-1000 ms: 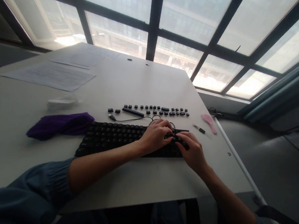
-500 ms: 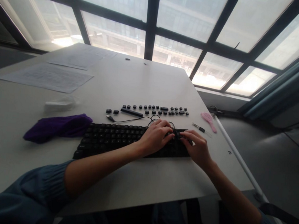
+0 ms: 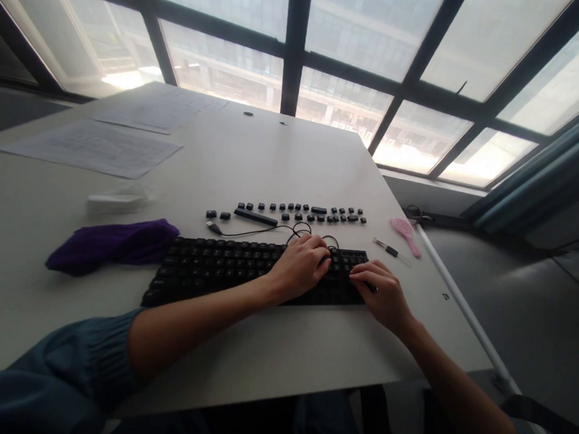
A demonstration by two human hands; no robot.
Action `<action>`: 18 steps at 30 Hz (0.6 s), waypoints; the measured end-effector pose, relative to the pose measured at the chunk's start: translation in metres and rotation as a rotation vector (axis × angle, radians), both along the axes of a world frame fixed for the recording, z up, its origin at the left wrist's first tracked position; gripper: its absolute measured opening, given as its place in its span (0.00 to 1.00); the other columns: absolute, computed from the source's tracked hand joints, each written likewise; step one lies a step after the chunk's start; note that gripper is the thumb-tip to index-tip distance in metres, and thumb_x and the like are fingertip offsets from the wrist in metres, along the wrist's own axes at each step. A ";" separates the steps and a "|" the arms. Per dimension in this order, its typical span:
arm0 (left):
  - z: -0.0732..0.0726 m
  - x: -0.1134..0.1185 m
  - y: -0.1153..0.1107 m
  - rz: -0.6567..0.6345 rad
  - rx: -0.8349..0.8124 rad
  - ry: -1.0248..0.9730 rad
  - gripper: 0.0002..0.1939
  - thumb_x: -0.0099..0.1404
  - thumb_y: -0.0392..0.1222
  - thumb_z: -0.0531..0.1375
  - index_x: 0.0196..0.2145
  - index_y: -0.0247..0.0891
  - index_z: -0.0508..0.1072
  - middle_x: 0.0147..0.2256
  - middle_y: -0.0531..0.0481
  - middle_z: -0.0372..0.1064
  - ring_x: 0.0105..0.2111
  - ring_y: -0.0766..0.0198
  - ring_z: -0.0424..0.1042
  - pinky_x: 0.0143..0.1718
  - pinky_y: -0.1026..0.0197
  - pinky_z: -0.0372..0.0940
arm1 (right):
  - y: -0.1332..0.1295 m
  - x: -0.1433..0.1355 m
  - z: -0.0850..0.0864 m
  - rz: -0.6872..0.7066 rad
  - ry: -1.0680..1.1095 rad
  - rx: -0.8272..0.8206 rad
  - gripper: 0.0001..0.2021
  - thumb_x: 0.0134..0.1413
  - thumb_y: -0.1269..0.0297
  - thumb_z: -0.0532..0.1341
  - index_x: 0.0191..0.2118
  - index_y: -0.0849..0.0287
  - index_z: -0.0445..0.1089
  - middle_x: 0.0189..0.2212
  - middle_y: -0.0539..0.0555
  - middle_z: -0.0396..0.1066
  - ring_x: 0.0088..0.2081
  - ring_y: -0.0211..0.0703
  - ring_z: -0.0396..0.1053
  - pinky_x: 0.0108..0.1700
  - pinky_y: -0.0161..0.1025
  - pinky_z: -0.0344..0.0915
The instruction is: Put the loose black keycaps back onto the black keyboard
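A black keyboard (image 3: 225, 265) lies near the front of the white table. My left hand (image 3: 302, 263) rests over its right part, fingers curled down onto the keys; what the fingertips touch is hidden. My right hand (image 3: 378, 291) is at the keyboard's right end, thumb and fingers pinched together on something too small to make out. Behind the keyboard, several loose black keycaps (image 3: 319, 210) lie in rows, with a long key (image 3: 255, 217) among them. A black cable with a USB plug (image 3: 213, 227) lies between the keycaps and the keyboard.
Left of the keyboard is a purple cloth (image 3: 114, 247), with a white object in clear plastic (image 3: 115, 202) behind it. Paper sheets (image 3: 92, 148) lie at the back left. A small tool (image 3: 391, 250) and a pink brush (image 3: 405, 237) are near the table's right edge.
My right hand has shifted slightly down and right, away from my left hand, uncovering more of the keyboard's right end. My left hand has hardly moved.
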State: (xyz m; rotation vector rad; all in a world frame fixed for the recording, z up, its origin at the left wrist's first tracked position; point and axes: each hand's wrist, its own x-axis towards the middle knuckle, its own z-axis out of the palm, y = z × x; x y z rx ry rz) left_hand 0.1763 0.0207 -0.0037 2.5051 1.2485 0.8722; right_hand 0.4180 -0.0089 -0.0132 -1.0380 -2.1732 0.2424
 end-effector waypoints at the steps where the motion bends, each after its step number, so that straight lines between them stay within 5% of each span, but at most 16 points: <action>1: 0.000 0.000 0.000 -0.002 -0.005 0.001 0.11 0.72 0.42 0.57 0.42 0.37 0.79 0.46 0.44 0.73 0.49 0.52 0.68 0.56 0.48 0.64 | 0.000 0.001 0.000 0.004 0.006 -0.004 0.06 0.64 0.70 0.63 0.36 0.55 0.77 0.38 0.54 0.78 0.40 0.46 0.72 0.45 0.47 0.71; 18: -0.002 0.002 0.001 0.020 -0.011 -0.028 0.15 0.74 0.46 0.55 0.41 0.37 0.79 0.44 0.44 0.74 0.48 0.53 0.68 0.55 0.48 0.63 | 0.001 -0.003 0.006 -0.037 -0.126 0.029 0.07 0.64 0.69 0.61 0.37 0.56 0.76 0.43 0.57 0.74 0.46 0.50 0.68 0.49 0.50 0.70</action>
